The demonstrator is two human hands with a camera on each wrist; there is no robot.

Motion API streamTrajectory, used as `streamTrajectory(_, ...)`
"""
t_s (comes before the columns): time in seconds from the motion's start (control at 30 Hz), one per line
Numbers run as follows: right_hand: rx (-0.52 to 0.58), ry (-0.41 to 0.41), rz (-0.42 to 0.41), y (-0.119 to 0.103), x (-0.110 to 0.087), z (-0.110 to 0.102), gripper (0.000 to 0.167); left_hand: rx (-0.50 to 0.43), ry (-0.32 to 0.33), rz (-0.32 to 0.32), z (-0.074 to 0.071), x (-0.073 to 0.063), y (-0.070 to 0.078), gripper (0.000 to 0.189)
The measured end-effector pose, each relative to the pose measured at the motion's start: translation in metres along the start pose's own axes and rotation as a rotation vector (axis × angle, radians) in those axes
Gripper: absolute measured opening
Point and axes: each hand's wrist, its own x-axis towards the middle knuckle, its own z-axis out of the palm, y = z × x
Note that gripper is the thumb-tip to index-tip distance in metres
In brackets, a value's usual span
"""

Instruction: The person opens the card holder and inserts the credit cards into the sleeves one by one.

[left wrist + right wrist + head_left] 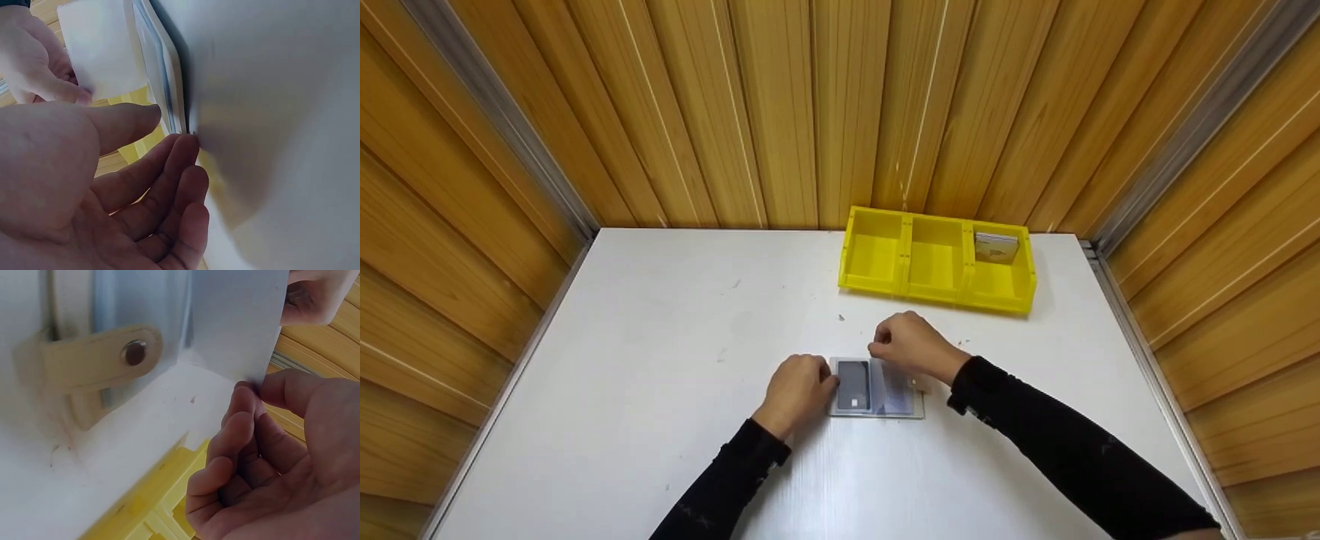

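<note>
An open card holder (918, 409) with clear sleeve pages lies on the white table between the hands. A dark grey card (853, 382) shows in its left side. My left hand (799, 394) grips the holder's left edge, thumb on one side and fingertips on the other in the left wrist view. With thumb and index finger, my right hand (913, 345) pinches the corner of a raised translucent page (236, 320). A beige strap (84, 360) with a dark metal snap (135, 353) sticks out from the holder's right side.
A yellow bin (937, 296) with three compartments stands at the back right of the white table (660, 322). In its right compartment leans a small printed packet (996, 247). Wood-panelled walls (780, 112) enclose the back and sides.
</note>
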Motion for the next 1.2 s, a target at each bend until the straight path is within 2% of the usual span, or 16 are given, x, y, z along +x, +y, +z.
streamTrajectory(0.33,0.033,-0.034,0.081,-0.016,0.016,0.007,0.025,0.020,0.033,0.023,0.000,0.001,-0.003,0.025)
streamTrajectory(0.6,0.036,-0.035,0.095,-0.024,0.024,0.020,0.022,0.020,0.027,0.023,0.001,0.001,-0.003,0.026)
streamTrajectory(0.8,0.009,-0.038,0.069,-0.024,0.029,0.031,0.023,0.018,0.063,0.039,0.003,0.002,-0.003,0.026)
streamTrajectory(1.03,0.013,-0.048,0.044,-0.019,0.029,0.040,0.024,0.016,0.055,0.023,0.003,0.002,-0.002,0.027)
streamTrajectory(1.2,0.048,-0.075,0.014,-0.017,0.028,0.039,0.022,0.009,0.045,-0.006,0.003,0.002,-0.003,0.031)
